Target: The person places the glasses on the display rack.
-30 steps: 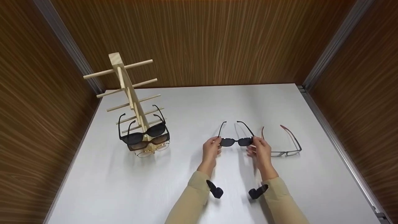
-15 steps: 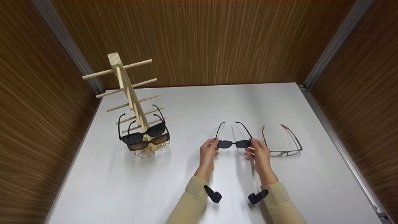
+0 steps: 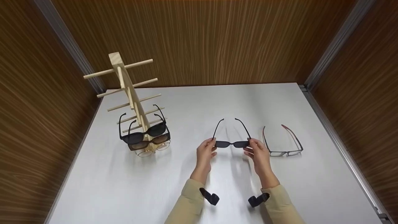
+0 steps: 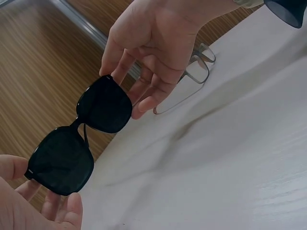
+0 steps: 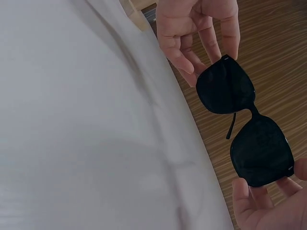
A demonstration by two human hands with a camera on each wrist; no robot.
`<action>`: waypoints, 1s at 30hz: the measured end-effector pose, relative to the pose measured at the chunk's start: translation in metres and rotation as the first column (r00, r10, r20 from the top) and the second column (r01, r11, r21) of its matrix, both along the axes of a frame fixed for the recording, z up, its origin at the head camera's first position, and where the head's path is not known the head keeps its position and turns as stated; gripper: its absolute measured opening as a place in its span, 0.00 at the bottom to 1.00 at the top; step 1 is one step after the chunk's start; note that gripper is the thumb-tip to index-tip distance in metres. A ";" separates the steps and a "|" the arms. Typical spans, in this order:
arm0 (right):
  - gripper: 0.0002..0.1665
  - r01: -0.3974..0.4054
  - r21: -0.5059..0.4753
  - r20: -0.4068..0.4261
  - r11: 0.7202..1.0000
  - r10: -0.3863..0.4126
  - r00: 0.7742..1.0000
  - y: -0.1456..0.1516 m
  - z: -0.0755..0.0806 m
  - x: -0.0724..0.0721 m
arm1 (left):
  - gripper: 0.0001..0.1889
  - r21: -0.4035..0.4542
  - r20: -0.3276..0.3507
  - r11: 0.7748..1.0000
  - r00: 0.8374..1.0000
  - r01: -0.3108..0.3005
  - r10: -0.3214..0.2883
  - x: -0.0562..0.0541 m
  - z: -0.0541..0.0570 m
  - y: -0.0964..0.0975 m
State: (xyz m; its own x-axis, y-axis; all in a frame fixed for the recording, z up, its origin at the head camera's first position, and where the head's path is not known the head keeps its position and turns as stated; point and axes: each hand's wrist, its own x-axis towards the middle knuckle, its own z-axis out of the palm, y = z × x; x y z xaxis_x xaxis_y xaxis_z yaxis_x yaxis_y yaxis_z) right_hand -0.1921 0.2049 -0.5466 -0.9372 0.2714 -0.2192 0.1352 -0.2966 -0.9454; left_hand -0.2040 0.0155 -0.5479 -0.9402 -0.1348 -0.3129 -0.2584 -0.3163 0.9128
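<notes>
Black sunglasses [image 3: 222, 144] with dark lenses are held above the white table, temples unfolded and pointing away. My left hand [image 3: 204, 155] pinches their left end between thumb and fingers. At the other end, my right hand [image 3: 260, 155] does the same. Both dark lenses [image 4: 62, 160] face the left wrist camera, with a fingertip on each outer corner. In the right wrist view a temple [image 5: 231, 127] shows behind the bridge. Just right of my right hand, clear eyeglasses [image 3: 286, 153] with reddish temple tips lie open on the table.
A wooden display rack [image 3: 132, 93] with several pegs stands at the left. On its lower part hang black sunglasses [image 3: 135, 137], brown-tinted sunglasses [image 3: 140, 145] and thin gold-rimmed glasses [image 3: 145, 154]. Wood-grain panels [image 3: 199, 43] enclose the white table [image 3: 199, 102].
Both hands have shifted slightly left with the sunglasses, whose lenses now look narrower, as if tilted, while the temples look longer. The rack and the clear eyeglasses stay put.
</notes>
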 end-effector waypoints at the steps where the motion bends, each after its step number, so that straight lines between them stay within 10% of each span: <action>1: 0.18 0.003 -0.004 -0.001 1.000 -0.003 1.000 0.000 0.000 0.000 | 0.16 0.004 0.001 1.000 1.000 0.002 -0.002 0.000 0.001 -0.001; 30: 0.20 -0.052 0.040 -0.147 0.998 0.058 0.987 -0.016 0.029 0.014 | 0.15 -0.063 -0.172 0.996 0.982 0.065 -0.075 0.022 0.032 -0.030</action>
